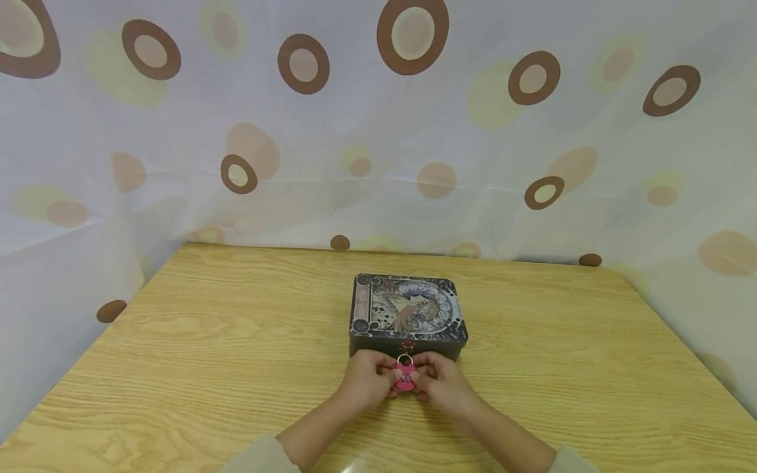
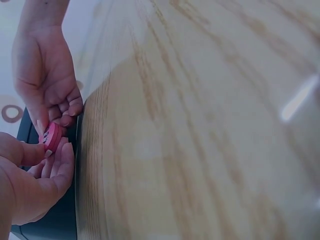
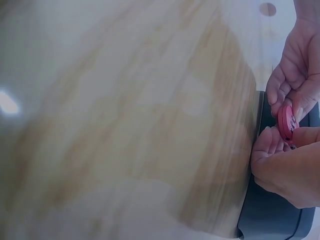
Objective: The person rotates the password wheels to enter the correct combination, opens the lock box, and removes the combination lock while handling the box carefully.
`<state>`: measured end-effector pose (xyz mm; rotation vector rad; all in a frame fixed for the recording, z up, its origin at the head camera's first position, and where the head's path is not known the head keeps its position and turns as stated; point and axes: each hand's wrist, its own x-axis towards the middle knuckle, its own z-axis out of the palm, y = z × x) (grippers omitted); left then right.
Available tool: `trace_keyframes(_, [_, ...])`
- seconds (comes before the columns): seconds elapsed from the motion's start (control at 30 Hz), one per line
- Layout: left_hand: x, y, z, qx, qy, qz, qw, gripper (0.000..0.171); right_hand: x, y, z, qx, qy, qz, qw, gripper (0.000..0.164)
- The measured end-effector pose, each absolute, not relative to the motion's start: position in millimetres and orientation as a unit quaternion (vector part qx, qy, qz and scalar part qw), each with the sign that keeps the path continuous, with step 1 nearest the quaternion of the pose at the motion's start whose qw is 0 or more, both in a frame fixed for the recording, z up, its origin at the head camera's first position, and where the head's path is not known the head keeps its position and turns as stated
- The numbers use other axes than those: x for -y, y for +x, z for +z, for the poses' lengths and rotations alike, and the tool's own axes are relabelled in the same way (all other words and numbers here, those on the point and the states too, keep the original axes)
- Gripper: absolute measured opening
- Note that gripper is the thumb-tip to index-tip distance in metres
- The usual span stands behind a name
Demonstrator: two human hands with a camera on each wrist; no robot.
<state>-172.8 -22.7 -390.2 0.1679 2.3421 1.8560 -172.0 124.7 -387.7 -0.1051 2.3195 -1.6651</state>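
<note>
pinching one pink padlock [image 1: 405, 383] before one tin box [image 1: 408, 309]

from my head: the padlock is rounded and bright pink, with one pale metal shackle [image 1: 405, 355] arching from it and small dials [image 1: 406, 378] on its face, too tiny for me to count. it is at the box's front, just below one red clasp [image 1: 408, 344]; i cannot tell whether the shackle passes through that. my left hand [image 1: 365, 380] pinches one side, my right hand [image 1: 446, 386] the other. the box has dark sides and one printed lid [image 1: 414, 305], on one wooden table [image 1: 236, 341].

from my left wrist: the padlock shows its thick pink edge, pinched by my two thumbs and curled fingers, the dark box wall behind.

from my right wrist: that one padlock again, edge toward me, my two hands gripping it.
</note>
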Motion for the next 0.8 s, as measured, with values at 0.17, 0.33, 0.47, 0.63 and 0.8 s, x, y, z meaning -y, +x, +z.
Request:
trace_keyframes(0.17, [22.6, -172.9, -390.8, -0.780, 0.058, 0.620, 0.070, 0.012, -126.1, -171.9, -386.5, -0.797, -0.031, -0.584, 0.148, 0.027])
trace_keyframes(0.33, [22.4, -173.2, -390.5, -0.780, 0.051, 0.620, 0.073, 0.013, -127.2, -172.6, -386.4, -0.793, -0.024, -0.588, 0.155, 0.026])
trace_keyframes(0.47, [22.4, -173.5, -390.5, -0.780, 0.050, 0.619, 0.075, 0.013, -127.7, -172.2, -385.4, -0.790, -0.019, -0.592, 0.160, 0.026])
trace_keyframes(0.63, [22.5, -173.5, -390.4, -0.779, 0.050, 0.620, 0.077, 0.013, -129.6, -172.0, -384.2, -0.788, -0.025, -0.592, 0.168, 0.026])
trace_keyframes(0.8, [22.5, -173.2, -389.6, -0.780, 0.047, 0.619, 0.080, 0.013, -130.6, -173.0, -383.8, -0.785, -0.032, -0.594, 0.175, 0.028])
